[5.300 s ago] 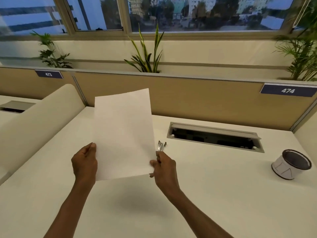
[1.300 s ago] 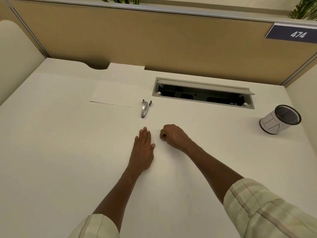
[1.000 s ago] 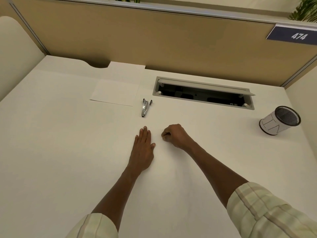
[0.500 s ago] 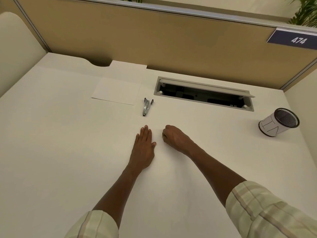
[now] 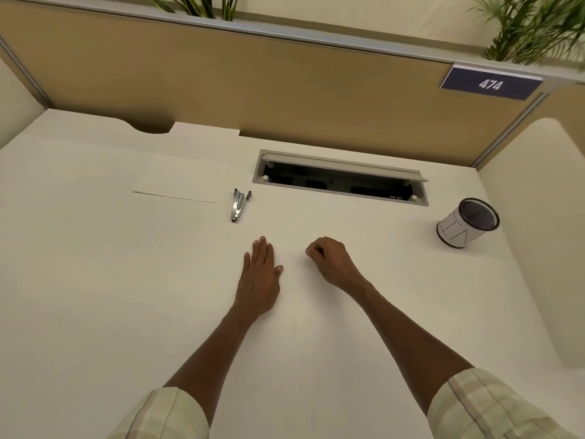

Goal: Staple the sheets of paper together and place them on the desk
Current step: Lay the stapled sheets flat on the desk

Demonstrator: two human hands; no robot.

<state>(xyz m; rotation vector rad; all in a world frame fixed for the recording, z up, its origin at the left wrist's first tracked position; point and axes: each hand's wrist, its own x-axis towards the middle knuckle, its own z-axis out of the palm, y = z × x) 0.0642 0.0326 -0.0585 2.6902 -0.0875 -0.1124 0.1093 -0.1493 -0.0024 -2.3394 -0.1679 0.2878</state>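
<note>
Two hands on the surface (image 5: 95, 280). Left hand (image 5: 258, 274) lies flat, fingers straight. Right hand (image 5: 332, 259) curled into a fist, holding nothing. One stapler (image 5: 238, 205) just beyond the left hand's fingertips; one set of sheets (image 5: 180, 179) beyond it to the left (sheet count unclear). One mesh cup (image 5: 468, 223) far right.

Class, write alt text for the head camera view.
Two bare hands rest on a white desk: left hand flat, right hand curled and empty. Beyond them lie a metal stapler and, beside it, paper sheets.
</note>
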